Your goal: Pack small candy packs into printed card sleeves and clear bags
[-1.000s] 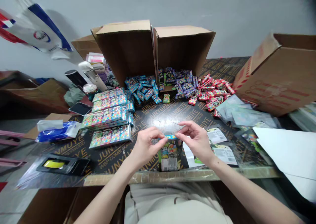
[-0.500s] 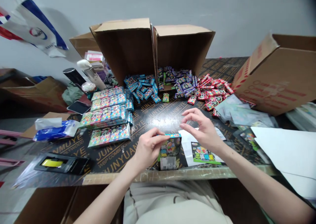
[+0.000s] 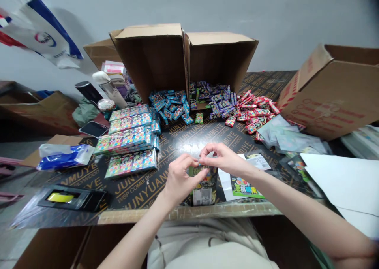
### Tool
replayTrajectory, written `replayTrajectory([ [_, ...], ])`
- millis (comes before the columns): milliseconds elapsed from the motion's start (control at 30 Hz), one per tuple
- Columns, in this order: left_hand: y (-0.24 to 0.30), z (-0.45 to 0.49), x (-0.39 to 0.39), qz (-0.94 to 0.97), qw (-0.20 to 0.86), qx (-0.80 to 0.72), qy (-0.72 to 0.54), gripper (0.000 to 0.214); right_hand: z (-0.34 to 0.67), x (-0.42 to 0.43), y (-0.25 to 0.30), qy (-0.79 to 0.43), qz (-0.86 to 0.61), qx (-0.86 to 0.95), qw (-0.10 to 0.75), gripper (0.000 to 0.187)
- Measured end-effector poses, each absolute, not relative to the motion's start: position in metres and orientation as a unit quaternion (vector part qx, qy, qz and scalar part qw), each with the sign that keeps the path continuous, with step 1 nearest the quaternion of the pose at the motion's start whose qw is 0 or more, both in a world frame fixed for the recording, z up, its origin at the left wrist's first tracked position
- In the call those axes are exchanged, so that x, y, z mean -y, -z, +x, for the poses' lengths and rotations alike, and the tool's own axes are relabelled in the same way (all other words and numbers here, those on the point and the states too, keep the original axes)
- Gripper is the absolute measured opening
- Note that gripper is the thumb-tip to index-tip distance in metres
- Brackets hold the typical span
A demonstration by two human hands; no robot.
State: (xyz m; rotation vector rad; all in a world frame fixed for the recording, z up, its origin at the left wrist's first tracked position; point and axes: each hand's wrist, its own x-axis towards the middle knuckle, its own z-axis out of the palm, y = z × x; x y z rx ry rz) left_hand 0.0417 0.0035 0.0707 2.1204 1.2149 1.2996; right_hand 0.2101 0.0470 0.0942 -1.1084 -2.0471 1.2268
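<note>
A dark printed packet (image 3: 204,186) with colourful candy pictures and a pale label stands upright near the table's front edge. My left hand (image 3: 180,178) holds its upper left side, the thumb lying across the front and the fingers curled at the top. Over the top edge, my right hand (image 3: 219,157) is closed in a pinch, its fingertips meeting those of my left hand. The fingers hide most of the packet's opening. Just right of the packet, a similar flat printed sleeve (image 3: 245,188) lies on white paper (image 3: 226,182).
Finished-looking stacks of shiny candy packs (image 3: 130,136) stand left. Small blue boxes (image 3: 171,105), purple boxes (image 3: 222,101) and red boxes (image 3: 256,109) spill before two cartons (image 3: 222,51). A tape dispenser (image 3: 74,198) lies front left; clear sleeves (image 3: 293,136) and a carton (image 3: 331,91) are right.
My right hand has moved left and down to the packet's top edge, its fingers closing into a pinch. My left thumb has shifted lower across the packet's front.
</note>
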Motion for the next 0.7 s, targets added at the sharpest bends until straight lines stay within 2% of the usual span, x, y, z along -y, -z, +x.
replayTrajectory([
  [133, -0.064, 0.043, -0.005, 0.732, 0.192, -0.455, -0.469, 0.012, 0.203, -0.045, -0.086, -0.398, -0.451, 0.737, 0.308, 0.015],
  [167, -0.06, 0.043, -0.005, 0.715, 0.21, -0.47, -0.472, 0.01, 0.202, -0.045, -0.083, -0.401, -0.459, 0.721, 0.33, 0.019],
  [233, -0.052, 0.042, -0.004, 0.663, 0.285, -0.5, -0.479, 0.013, 0.204, -0.047, -0.074, -0.419, -0.473, 0.679, 0.373, 0.026],
  [333, -0.043, 0.035, 0.005, 0.599, 0.444, -0.501, -0.439, 0.025, 0.227, -0.057, -0.058, -0.403, -0.515, 0.624, 0.428, 0.025],
  [400, -0.046, 0.021, 0.016, 0.602, 0.454, -0.512, -0.411, 0.024, 0.257, -0.062, -0.046, -0.344, -0.551, 0.622, 0.437, 0.024],
  [467, -0.056, -0.001, 0.027, 0.618, 0.323, -0.57, -0.435, 0.026, 0.292, -0.064, -0.034, -0.265, -0.584, 0.659, 0.393, 0.022],
  [533, -0.065, -0.028, 0.034, 0.627, 0.121, -0.609, -0.47, 0.032, 0.325, -0.06, -0.022, -0.198, -0.618, 0.697, 0.306, 0.022],
  [600, -0.063, -0.054, 0.033, 0.652, -0.025, -0.604, -0.458, 0.041, 0.351, -0.054, -0.013, -0.165, -0.653, 0.71, 0.205, 0.023],
  [700, -0.036, -0.083, 0.02, 0.706, -0.103, -0.592, -0.374, 0.054, 0.373, -0.042, -0.003, -0.176, -0.674, 0.709, 0.111, 0.025],
])
